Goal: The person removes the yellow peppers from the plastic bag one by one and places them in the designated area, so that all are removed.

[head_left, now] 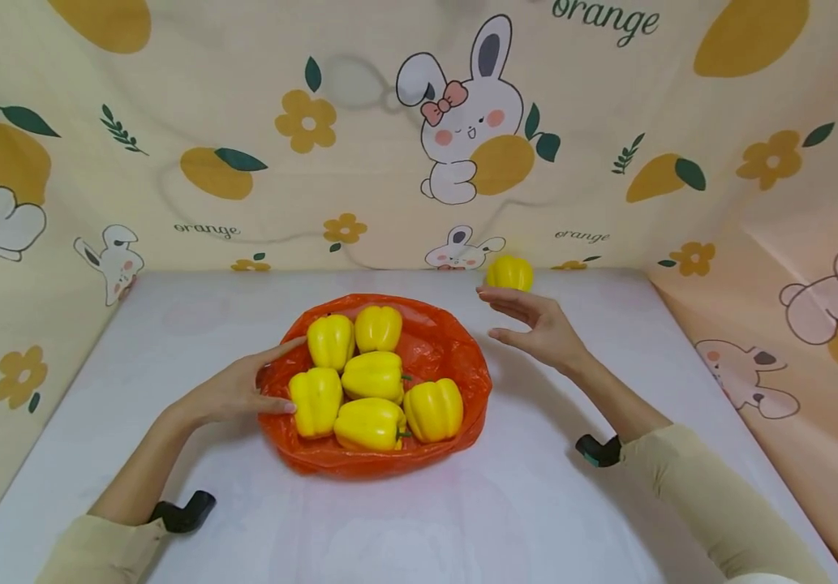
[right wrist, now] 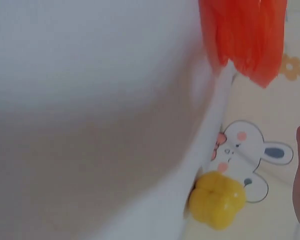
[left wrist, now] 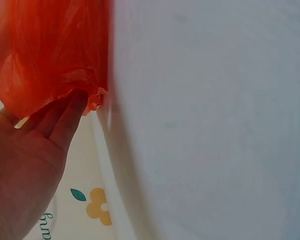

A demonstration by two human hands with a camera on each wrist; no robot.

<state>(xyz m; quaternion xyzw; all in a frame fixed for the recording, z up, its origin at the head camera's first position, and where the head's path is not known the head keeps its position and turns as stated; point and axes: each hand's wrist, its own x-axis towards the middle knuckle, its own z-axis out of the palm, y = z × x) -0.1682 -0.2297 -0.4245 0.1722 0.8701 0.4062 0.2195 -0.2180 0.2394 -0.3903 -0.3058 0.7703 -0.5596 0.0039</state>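
Left hand [head_left: 225, 393] was at the red bag's [head_left: 474, 381] left rim, thumb and forefinger spread, other fingers partly hidden; could not tell whether they pinched the plastic. Right hand [head_left: 541, 328] hung empty right of the bag, fingers held apart from the thumb, near a lone yellow pepper [head_left: 510, 272] at the table's [head_left: 404, 527] back edge. Six yellow peppers [head_left: 372, 376] lay inside the open bag, before a rabbit-print cloth [head_left: 367, 182].
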